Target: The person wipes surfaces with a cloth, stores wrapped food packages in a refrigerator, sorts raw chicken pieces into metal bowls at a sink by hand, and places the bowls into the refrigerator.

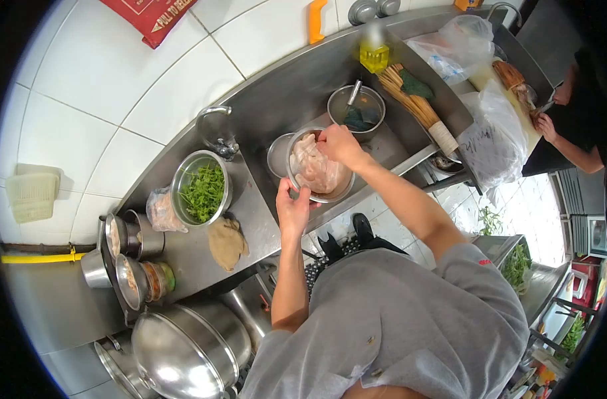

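Note:
Over the steel sink basin (280, 66), my left hand (293, 211) grips the near left rim of a metal bowl (348, 189) that holds pale raw meat (314, 171). My right hand (341, 145) is closed at the bowl's upper right edge, its fingertips at the meat; whether they pinch a piece is hidden. A smaller metal bowl (277, 154) is partly covered by the meat bowl on its left. Behind, a metal pot (376, 98) contains dark green cloth and an upright metal handle.
Left of the sink stand a bowl of green leaves (201, 194), a brown cloth (227, 244) and a faucet (213, 112). Wooden sticks (410, 100) and a yellow bottle (374, 54) lie right. Another person's hands (548, 126) work beside plastic bags (493, 133).

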Available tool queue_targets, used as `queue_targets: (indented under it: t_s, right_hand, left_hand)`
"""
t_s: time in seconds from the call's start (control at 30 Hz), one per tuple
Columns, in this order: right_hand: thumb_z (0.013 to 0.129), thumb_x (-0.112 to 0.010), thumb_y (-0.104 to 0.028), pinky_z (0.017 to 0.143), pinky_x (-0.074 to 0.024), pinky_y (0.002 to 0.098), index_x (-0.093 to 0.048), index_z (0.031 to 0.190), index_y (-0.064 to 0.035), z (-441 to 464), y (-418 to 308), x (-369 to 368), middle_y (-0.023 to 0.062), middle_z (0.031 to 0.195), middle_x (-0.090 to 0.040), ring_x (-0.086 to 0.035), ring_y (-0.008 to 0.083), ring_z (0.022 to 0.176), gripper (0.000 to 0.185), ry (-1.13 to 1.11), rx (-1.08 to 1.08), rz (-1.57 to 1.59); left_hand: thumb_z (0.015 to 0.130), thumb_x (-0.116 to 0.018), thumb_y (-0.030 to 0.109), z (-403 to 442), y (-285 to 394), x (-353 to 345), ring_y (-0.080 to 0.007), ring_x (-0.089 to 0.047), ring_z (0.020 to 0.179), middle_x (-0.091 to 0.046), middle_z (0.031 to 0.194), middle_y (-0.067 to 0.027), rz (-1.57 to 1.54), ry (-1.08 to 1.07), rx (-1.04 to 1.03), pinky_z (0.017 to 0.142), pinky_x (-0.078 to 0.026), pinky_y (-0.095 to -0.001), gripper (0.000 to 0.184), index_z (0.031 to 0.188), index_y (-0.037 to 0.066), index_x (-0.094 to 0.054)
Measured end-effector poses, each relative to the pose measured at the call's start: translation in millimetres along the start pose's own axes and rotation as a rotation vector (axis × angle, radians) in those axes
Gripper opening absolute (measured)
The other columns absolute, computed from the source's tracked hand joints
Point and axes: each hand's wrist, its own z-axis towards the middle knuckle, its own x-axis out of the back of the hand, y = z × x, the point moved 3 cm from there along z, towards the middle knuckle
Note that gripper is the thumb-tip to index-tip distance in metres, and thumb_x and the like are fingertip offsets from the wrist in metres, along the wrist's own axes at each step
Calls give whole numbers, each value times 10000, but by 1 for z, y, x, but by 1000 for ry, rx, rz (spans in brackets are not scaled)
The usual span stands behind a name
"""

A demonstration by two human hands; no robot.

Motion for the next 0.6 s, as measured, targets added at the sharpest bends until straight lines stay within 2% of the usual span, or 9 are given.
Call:
queue_targets:
  t_s: [0.03, 0.13, 0.23, 0.33, 0.43, 0.47, 0.6]
  right_hand:
    - [746, -600, -135, 782, -506, 430, -710, 801, -13, -1, 3, -2, 226, 800, -647, -630, 395, 822, 173, 53, 0, 8]
    - [736, -616, -121, 674, -524, 389, -711, 807, -3, -4, 11, -9, 203, 733, -660, -661, 325, 696, 168, 55, -154, 211]
    - [747, -642, -81, 535, -501, 316, -702, 768, 25, -4, 18, -9, 158, 676, -661, -637, 195, 564, 124, -31, -266, 565]
    - [770, -660, -45, 445, -436, 247, -694, 763, 37, -9, 17, -2, 91, 643, -639, -562, 99, 498, 89, 12, -319, 777]
    - [805, -668, -62, 433, -421, 245, -695, 819, 36, -15, 26, 14, 61, 644, -634, -543, 104, 482, 102, 31, -332, 1084]
    - [816, -679, -76, 455, -422, 233, -690, 872, 26, -19, 30, 24, 42, 648, -627, -535, 94, 500, 117, 34, -351, 1073]
    - [862, -649, -107, 510, -434, 221, -674, 890, 34, -76, 21, 109, 46, 691, -626, -544, 85, 566, 146, 135, -174, 860]
  left_hand:
    - [852, -534, 11, 2, -2, -2, -204, -636, 802, -553, 1010, -113, -1, -3, -5, 531, -588, -301, 178, 825, 60, -365]
    - [852, -538, 15, 5, -4, -7, -206, -633, 806, -552, 1020, -112, -9, -17, -5, 535, -591, -302, 176, 824, 56, -369]
    - [853, -541, 18, 6, -8, -4, -209, -633, 802, -546, 1012, -108, -28, -28, -33, 539, -593, -302, 163, 833, 49, -381]
    - [853, -545, 19, 7, -12, -5, -210, -630, 798, -535, 992, -96, -13, -24, 18, 546, -596, -307, 153, 848, 45, -395]
    - [856, -546, 27, 11, -20, -4, -195, -628, 768, -528, 951, -82, -58, -13, 34, 544, -596, -307, 129, 863, 43, -418]
    - [859, -547, 31, 11, -21, -2, -191, -630, 758, -530, 944, -78, -57, -12, 56, 549, -597, -310, 125, 867, 45, -423]
    - [869, -549, 47, 17, -25, -5, -184, -643, 738, -548, 926, -66, -88, -62, 132, 577, -603, -320, 112, 901, 58, -443]
